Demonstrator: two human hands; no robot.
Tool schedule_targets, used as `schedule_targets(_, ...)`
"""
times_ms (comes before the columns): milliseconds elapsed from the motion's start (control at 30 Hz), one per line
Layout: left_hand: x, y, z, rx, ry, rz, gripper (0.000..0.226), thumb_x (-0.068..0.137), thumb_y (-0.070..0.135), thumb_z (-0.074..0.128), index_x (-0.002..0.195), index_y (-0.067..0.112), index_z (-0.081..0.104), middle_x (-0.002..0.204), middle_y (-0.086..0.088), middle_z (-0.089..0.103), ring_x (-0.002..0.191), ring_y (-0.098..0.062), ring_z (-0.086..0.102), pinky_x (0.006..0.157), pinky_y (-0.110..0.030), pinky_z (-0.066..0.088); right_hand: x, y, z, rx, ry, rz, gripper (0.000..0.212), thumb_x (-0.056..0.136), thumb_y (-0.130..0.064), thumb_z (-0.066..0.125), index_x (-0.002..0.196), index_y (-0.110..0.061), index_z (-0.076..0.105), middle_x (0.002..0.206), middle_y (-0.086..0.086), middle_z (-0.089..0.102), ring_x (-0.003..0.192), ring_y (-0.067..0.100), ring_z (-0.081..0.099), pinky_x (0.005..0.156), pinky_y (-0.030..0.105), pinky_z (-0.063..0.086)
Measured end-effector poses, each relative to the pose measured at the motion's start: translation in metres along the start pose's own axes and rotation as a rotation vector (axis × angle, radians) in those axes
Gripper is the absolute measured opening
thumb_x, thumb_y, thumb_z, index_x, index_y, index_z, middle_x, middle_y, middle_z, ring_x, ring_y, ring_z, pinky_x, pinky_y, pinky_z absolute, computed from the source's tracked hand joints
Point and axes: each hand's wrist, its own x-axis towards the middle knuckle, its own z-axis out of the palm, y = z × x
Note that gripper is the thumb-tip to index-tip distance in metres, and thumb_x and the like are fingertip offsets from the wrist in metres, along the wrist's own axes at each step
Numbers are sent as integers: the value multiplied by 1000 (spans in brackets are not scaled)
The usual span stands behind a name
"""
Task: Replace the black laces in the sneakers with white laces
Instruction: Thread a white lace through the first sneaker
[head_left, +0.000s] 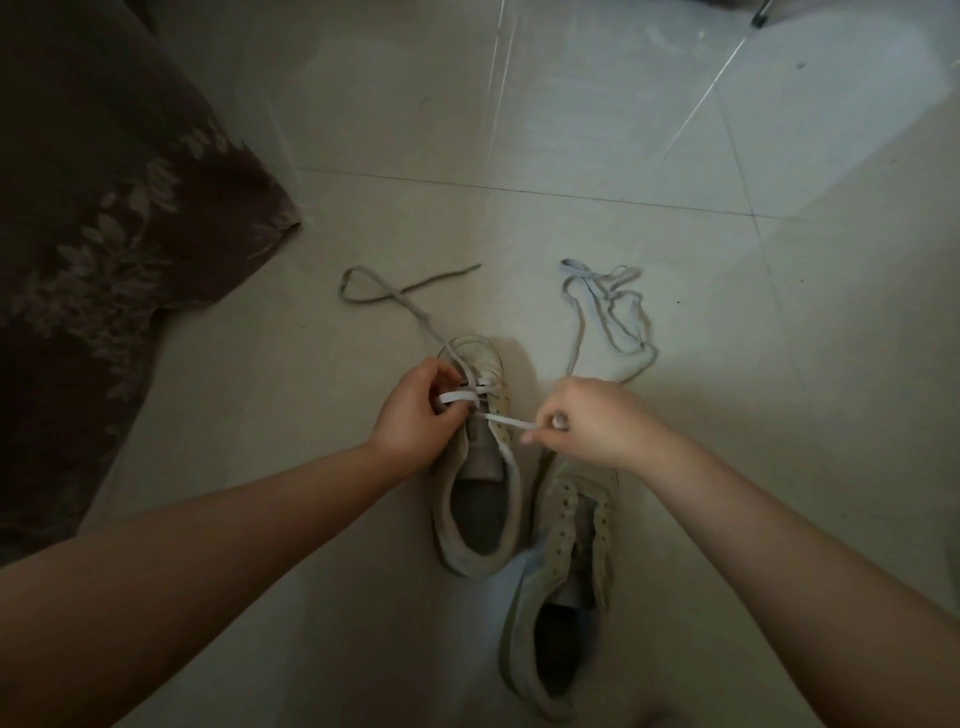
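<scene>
Head view, looking down past two bare forearms stretched forward over a pale tiled floor (623, 130). The left hand (415, 410) is curled in at the near sneaker's (480, 519) eyelets, fingers and thumb pinching one run of the white lace (457, 397) right beside the tongue. The right hand (592, 421) sits just to the right of that shoe, knuckles up, thumb and forefinger pinching the other flat end of the same lace and drawing it out sideways, taut between shoe and fingers.

Two sneakers on the floor, both pale, soft canvas-looking low-tops with rounded toes. The one being laced stands upright, toe pointing away, its grey insole showing. The second sneaker (561, 597) lies nearer the camera and to the right, touching the first, its two rows of eyelets bare and tongue open.

Laces: the flat, ribbon-like white one is crossed through the lowest eyelets, and its left run trails off past the toe into a loose loop on the tiles. A second lace (613, 312) lies loose in a limp tangle beyond the right hand.

At left, a dark brown cloth (104, 208) with a pale leaf print drapes onto the floor.
</scene>
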Motion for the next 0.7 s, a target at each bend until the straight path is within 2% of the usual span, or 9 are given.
schedule_targets(33, 0, 0, 0, 2, -1, 10, 16, 83, 12, 65, 94, 18, 55, 85, -9, 62, 78, -25, 61, 73, -35, 49, 1, -2, 2, -22, 9, -15, 24, 87, -51, 57, 75, -30, 61, 87, -5, 59, 82, 16, 57, 72, 30, 46)
schedule_targets(100, 0, 0, -1, 10, -3, 33, 14, 84, 10, 63, 92, 17, 55, 82, -6, 61, 75, -22, 59, 70, -31, 47, 5, 3, 0, 288, 123, 11, 25, 92, -38, 54, 71, -26, 58, 81, 2, 58, 68, 14, 52, 64, 29, 43)
schedule_targets(200, 1, -2, -2, 21, -5, 49, 13, 85, 9, 62, 97, 13, 57, 77, -3, 56, 71, -18, 53, 64, -21, 42, 9, 20, -11, 1332, 433, 181, 32, 98, -23, 46, 68, -14, 51, 73, 8, 51, 47, 6, 39, 44, 16, 32)
schedule_targets(300, 2, -3, -1, 30, -10, 62, 14, 86, 8, 62, 100, 8, 58, 75, -1, 52, 70, -17, 51, 60, -14, 38, 12, 17, -13, 1929, 404, 166, 38, 101, -24, 35, 65, -14, 41, 72, 4, 64, 60, 8, 58, 56, 20, 43)
schedule_targets(400, 2, -3, -3, 40, -18, 98, 15, 86, 8, 62, 100, 9, 58, 75, -2, 51, 69, -15, 50, 59, -11, 38, 12, -2, -13, 2157, 254, 174, 40, 102, -31, 32, 64, -16, 38, 50, -1, 49, 53, 14, 59, 75, 35, 54)
schedule_targets(467, 2, -2, -5, 45, -32, 113, 16, 86, 9, 63, 101, 9, 58, 78, -3, 52, 71, -15, 51, 61, -10, 38, 11, -10, -21, 2223, 222, 207, 42, 102, -31, 33, 63, -17, 34, 44, -5, 31, 37, 9, 35, 53, 24, 51)
schedule_targets(533, 2, 0, -8, 58, -55, 141, 16, 86, 9, 64, 102, 9, 59, 81, -3, 54, 73, -18, 53, 63, -10, 39, 10, -9, -31, 2304, 205, 180, 45, 101, -29, 34, 58, -17, 35, 43, -7, 24, 33, 6, 23, 36, 17, 32)
schedule_targets(633, 3, 2, -9, 79, -80, 146, 16, 87, 10, 64, 103, 8, 60, 87, -5, 58, 81, -18, 57, 67, -11, 41, 10, -9, -39, 2325, 122, 105, 53, 101, -27, 32, 49, -17, 39, 42, -7, 24, 31, 4, 21, 30, 14, 22)
schedule_targets(700, 4, 2, -5, 100, -75, 144, 16, 86, 10, 64, 101, 9, 60, 90, -8, 58, 83, -18, 57, 67, -10, 41, 11, -11, -37, 2127, 76, 134, 48, 102, -29, 32, 56, -17, 39, 42, -8, 27, 30, 2, 22, 29, 14, 21)
